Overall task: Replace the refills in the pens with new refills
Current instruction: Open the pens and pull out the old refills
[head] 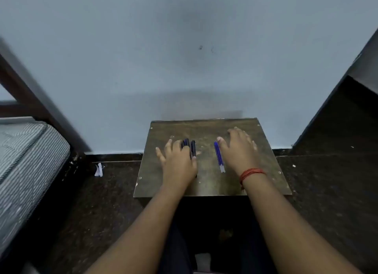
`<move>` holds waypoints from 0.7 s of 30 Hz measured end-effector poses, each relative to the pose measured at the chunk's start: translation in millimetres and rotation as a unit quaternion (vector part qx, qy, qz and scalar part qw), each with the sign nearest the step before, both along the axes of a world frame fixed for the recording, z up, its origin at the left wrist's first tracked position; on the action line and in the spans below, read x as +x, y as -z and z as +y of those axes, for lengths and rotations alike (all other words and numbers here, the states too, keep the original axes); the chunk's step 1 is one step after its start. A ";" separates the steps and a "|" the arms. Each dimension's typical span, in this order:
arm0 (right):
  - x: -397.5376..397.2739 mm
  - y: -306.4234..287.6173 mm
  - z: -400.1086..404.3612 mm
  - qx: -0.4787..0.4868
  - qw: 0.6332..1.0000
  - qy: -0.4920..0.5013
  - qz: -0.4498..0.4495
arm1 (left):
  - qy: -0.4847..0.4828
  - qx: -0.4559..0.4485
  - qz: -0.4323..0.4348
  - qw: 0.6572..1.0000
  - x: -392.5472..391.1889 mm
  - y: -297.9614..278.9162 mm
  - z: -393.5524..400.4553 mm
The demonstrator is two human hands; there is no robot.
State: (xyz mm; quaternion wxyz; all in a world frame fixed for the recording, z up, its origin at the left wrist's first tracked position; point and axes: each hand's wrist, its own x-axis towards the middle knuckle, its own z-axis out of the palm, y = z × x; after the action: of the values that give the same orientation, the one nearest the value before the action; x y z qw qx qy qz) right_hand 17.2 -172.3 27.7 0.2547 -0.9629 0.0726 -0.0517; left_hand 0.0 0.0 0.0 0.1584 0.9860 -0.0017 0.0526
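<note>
A small brown wooden table (206, 128) stands against the wall. Several dark pens (190, 146) lie side by side left of its middle. My left hand (177, 163) rests flat over their near ends, fingers spread and straight, hiding part of them. Blue refills (218, 156) with pale ends lie right of the middle, pointing away from me. My right hand (239, 149) lies flat beside them, its thumb touching the refills' far end. A red thread band circles that wrist.
A blue-grey wall (184, 59) rises right behind the table. A striped mattress (24, 167) on a dark wooden frame stands at the left. A dark cabinet (347, 110) stands at the right. A scrap of white paper (98, 170) lies on the dark floor.
</note>
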 end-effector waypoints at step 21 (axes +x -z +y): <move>64.6 45.8 1.3 0.137 0.972 0.040 -0.188 | -0.059 0.056 -0.031 0.996 54.0 41.7 -21.7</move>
State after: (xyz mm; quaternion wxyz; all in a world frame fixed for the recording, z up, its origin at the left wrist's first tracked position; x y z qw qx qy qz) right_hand 81.9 -171.0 -18.1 0.3907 -0.8882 0.0685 -0.2318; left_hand 54.0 -21.7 -41.7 0.0989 0.9897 0.0482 0.0919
